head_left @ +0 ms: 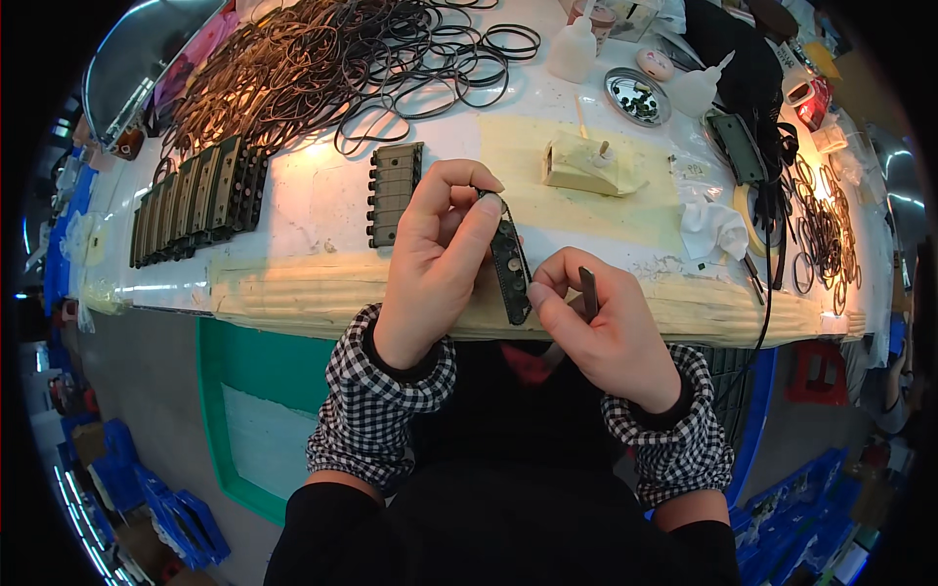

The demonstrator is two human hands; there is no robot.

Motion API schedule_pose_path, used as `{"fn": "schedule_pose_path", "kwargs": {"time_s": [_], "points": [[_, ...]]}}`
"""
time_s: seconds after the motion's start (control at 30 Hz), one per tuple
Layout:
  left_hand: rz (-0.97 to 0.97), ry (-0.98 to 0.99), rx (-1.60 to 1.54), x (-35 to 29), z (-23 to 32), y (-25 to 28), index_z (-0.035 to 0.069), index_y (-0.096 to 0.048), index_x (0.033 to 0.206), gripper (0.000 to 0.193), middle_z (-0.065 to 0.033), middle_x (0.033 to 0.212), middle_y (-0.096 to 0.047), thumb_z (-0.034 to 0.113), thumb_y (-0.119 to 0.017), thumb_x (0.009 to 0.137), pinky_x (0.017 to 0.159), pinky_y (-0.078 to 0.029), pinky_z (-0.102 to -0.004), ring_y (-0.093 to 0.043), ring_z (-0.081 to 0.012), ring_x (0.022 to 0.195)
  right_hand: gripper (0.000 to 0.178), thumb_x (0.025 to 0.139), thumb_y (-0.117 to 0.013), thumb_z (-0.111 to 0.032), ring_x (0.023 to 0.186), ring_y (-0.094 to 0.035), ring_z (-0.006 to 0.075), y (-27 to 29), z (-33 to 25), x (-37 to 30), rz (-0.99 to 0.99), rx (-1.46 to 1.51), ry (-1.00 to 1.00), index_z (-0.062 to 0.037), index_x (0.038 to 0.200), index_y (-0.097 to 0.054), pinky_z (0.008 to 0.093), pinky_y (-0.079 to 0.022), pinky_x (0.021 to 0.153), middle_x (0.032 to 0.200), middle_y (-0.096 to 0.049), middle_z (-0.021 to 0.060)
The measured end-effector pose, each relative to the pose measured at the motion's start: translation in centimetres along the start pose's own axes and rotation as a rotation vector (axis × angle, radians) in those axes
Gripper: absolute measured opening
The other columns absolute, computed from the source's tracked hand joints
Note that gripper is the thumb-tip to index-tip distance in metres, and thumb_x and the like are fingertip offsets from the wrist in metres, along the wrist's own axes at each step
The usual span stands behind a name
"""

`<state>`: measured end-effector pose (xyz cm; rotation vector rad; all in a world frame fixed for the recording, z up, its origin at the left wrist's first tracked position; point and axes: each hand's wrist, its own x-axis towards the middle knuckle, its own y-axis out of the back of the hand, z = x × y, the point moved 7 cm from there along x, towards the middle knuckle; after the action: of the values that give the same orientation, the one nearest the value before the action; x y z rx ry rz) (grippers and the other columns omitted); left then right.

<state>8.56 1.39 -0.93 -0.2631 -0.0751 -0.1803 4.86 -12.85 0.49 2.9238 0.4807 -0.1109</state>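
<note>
Between both hands, above the table's front edge, is a dark green toy track unit (510, 266) with small round wheels along its side and a thin belt around its rim. My left hand (430, 259) pinches its upper end between thumb and fingers. At the lower end, the thumb and forefinger of my right hand (616, 337) pinch close to the belt. A flat dark strip-like tool (588, 291) is also held in my right hand, its end sticking up past the fingers. Several similar units stand in a block (395, 193) just beyond my left hand.
A longer row of green units (200, 200) stands at the left. Behind lies a large heap of thin rubber belts (293, 73). Right of centre are a tape-wrapped block (586, 164), a dish of small dark parts (637, 96) and a white squeeze bottle (574, 49). More belts (831, 230) lie far right.
</note>
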Motion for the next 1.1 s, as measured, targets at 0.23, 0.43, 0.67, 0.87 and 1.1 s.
{"fn": "schedule_pose_path", "kwargs": {"time_s": [0.23, 0.43, 0.67, 0.87, 1.1], "points": [[-0.020, 0.001, -0.039, 0.0, 0.1, -0.2, 0.006, -0.046, 0.114, 0.015, -0.0041, 0.095, -0.055, 0.009, -0.042, 0.100, 0.079, -0.058, -0.0290, -0.061, -0.0097, 0.084, 0.020, 0.095, -0.057, -0.017, 0.053, -0.044, 0.0084, 0.0, 1.0, -0.2, -0.037, -0.010, -0.012, 0.0013, 0.087, -0.056, 0.0269, -0.038, 0.050, 0.059, -0.051, 0.0038], [-0.020, -0.001, -0.041, 0.0, 0.2, -0.4, 0.007, -0.047, 0.114, 0.014, -0.0044, 0.096, -0.055, 0.010, -0.043, 0.101, 0.079, -0.058, -0.0290, -0.061, -0.0101, 0.084, 0.017, 0.093, -0.062, -0.015, 0.059, -0.047, 0.0065, -0.5, 0.9, -0.9, -0.079, 0.084, -0.056, 0.0002, 0.089, -0.057, 0.0240, -0.039, 0.054, 0.066, -0.053, 0.0008], [-0.016, -0.005, -0.032, -0.1, 0.2, -0.3, 0.007, -0.047, 0.114, 0.014, -0.0047, 0.096, -0.056, 0.010, -0.043, 0.101, 0.080, -0.057, -0.0289, -0.061, -0.0099, 0.085, 0.013, 0.090, -0.066, -0.007, 0.073, -0.051, 0.0031, -1.1, 1.5, -1.3, -0.144, 0.140, -0.163, -0.0011, 0.093, -0.055, 0.0175, -0.042, 0.063, 0.086, -0.055, -0.0007], [-0.026, -0.004, -0.029, -0.1, 0.1, -0.3, 0.007, -0.047, 0.114, 0.014, -0.0047, 0.097, -0.055, 0.009, -0.043, 0.100, 0.080, -0.057, -0.0286, -0.060, -0.0092, 0.085, 0.016, 0.086, -0.069, -0.010, 0.055, -0.044, 0.0016, -1.4, 2.0, -2.0, -0.040, 0.244, -0.168, -0.0012, 0.090, -0.057, 0.0186, -0.036, 0.050, 0.070, -0.055, -0.0024], [-0.034, -0.021, -0.027, -0.1, 0.2, -0.5, 0.006, -0.047, 0.114, 0.015, -0.0040, 0.096, -0.055, 0.009, -0.044, 0.100, 0.078, -0.056, -0.0276, -0.060, -0.0092, 0.083, 0.015, 0.088, -0.066, -0.008, 0.055, -0.045, 0.0014, -1.5, 0.5, -2.2, 0.018, 0.049, -0.060, -0.0005, 0.089, -0.054, 0.0181, -0.035, 0.048, 0.070, -0.055, -0.0009]]}}
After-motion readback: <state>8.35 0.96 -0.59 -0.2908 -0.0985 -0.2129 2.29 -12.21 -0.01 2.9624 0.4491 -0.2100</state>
